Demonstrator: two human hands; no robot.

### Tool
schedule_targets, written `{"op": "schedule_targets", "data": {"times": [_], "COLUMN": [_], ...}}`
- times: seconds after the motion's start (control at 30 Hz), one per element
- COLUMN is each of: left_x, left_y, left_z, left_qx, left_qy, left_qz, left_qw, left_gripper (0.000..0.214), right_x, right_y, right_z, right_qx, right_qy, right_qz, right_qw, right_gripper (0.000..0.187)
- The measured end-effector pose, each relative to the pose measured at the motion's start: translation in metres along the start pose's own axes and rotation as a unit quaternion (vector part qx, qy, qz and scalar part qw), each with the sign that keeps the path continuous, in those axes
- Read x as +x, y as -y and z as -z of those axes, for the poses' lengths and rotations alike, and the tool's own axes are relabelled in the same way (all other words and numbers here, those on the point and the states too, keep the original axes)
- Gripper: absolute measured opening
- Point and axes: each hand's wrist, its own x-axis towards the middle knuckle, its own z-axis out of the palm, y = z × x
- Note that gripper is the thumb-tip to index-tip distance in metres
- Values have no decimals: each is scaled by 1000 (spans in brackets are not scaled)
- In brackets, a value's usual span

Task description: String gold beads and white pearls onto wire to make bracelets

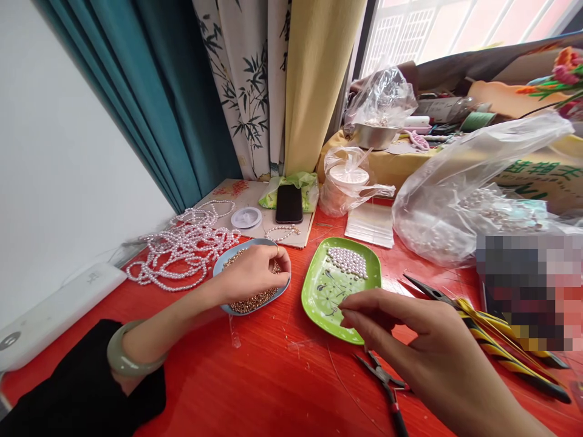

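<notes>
Now, left fingers (277, 262) in gold beads (255, 298), blue dish (228, 258)

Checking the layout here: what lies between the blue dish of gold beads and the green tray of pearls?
Only bare red table separates the blue dish from the green tray, in the head view.

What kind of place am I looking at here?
Probably a home craft table for beading, by a curtained window: pearl strands piled on the red table, a green tray of loose pearls, and pliers beside the right hand.
</notes>
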Motion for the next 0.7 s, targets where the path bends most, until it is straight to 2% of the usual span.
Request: {"op": "schedule_targets", "data": {"times": [0.07,0.13,0.23,0.43,0.7], "left_x": [-4,-10,-20,-30,-29], "left_y": [-8,-17,-31,-40,-38], "left_z": [-1,-4,-11,-19,-22], "left_qx": [-197,-352,-472,-548,-565], "left_qy": [6,19,48,100,108], "left_qz": [5,5,3,-31,-46], "left_qw": [980,936,880,830,816], "left_gripper": [7,8,6,10,12], "right_x": [-1,-2,-4,-14,-16], "right_y": [0,1,3,14,17], "right_z": [0,0,-1,0,0], "right_qx": [-12,-30,-39,-43,-42], "right_qy": [-4,-4,-2,-17,-22], "right_qz": [1,10,31,69,88], "right_qw": [1000,1000,999,996,995], "right_gripper": [13,12,12,13,15]}}
